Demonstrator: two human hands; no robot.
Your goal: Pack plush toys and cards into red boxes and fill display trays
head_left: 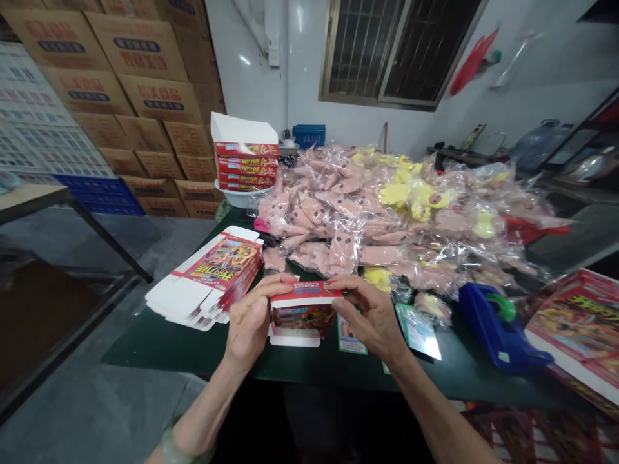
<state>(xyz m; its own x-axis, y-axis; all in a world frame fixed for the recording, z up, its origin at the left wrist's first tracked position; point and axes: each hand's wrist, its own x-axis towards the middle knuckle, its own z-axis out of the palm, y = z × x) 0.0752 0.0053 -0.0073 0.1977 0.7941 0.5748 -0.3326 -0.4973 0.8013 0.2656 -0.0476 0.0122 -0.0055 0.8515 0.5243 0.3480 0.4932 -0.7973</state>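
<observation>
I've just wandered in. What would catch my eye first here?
Probably the big heap of bagged pink and yellow toys across the back of the green table. Nearer, the left hand and right hand hold a small red box at the table's front. Brown cartons rise in stacks at back left.

The held box (304,319) is red and white with multicoloured print. The counter (155,338) is dark green; the tape dispenser (483,328) is blue, its roll (503,308) green.
</observation>
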